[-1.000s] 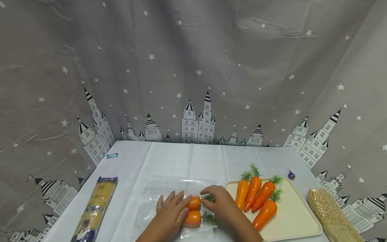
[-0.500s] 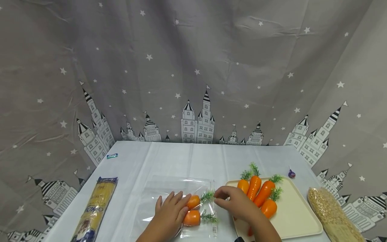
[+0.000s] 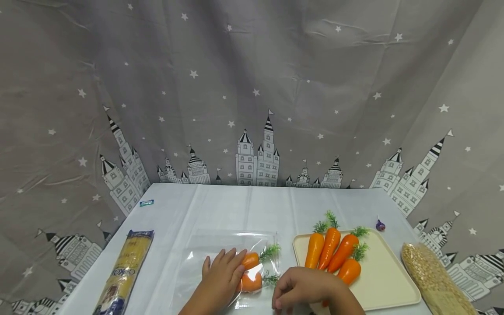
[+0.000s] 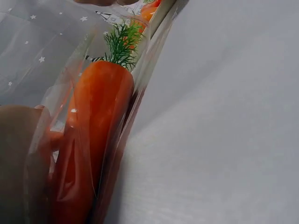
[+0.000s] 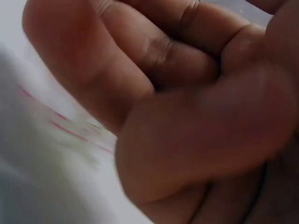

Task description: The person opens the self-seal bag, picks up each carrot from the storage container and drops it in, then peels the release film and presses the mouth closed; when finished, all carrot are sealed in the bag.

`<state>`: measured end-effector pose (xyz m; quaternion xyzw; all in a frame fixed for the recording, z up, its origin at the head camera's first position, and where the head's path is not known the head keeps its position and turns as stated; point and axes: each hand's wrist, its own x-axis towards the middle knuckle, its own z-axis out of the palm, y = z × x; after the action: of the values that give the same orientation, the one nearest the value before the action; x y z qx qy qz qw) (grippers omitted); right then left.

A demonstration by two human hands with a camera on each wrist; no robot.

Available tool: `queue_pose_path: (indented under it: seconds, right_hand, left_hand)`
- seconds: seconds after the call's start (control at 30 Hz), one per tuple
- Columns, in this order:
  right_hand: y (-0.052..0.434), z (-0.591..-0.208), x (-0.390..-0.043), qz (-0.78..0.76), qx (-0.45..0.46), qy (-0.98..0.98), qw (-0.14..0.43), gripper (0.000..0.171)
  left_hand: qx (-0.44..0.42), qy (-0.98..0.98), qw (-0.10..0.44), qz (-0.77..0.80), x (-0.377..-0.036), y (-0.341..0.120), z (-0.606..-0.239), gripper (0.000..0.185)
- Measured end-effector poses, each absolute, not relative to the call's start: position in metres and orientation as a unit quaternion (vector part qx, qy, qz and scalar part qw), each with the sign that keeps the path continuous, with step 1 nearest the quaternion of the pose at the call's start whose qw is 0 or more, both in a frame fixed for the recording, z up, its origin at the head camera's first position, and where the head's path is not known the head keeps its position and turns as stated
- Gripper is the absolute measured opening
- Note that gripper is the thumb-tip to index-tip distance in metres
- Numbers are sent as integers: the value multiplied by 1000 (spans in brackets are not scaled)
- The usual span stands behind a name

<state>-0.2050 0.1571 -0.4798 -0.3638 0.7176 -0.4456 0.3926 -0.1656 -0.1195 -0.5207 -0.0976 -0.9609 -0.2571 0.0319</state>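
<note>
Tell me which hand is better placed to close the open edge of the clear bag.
Probably the right hand: its curled fingers sit at the clear bag's open edge by the carrot tops. The left hand lies flat on the bagged carrots.

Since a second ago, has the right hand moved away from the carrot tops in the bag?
Yes. The right hand has pulled back toward the near table edge, now at the zipper bag's bottom-right corner, below the tray's front-left corner.

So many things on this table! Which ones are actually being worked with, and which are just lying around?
In use:
- clear plastic bag
- two carrots in the bag
- left hand pressing on them
- right hand at the bag's mouth
- four carrots on the cream tray

Lying about:
- spaghetti packet
- bag of grains
- small purple thing
- little blue label
</note>
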Motion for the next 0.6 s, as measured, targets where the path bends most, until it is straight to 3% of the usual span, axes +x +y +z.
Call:
queue_pose_path:
  seconds: [0.27, 0.4, 0.6]
  right_hand:
    - [146, -495, -205, -498, -286, 686, 448, 39]
    - [144, -495, -204, -530, -254, 687, 427, 40]
    - [139, -496, -202, -560, -186, 727, 350, 33]
  left_hand:
    - [-80, -955, 33, -284, -167, -117, -520, 49]
    - [-68, -953, 39, -291, -164, -114, -516, 48]
    - [-50, -951, 42, -301, -159, -108, -508, 50]
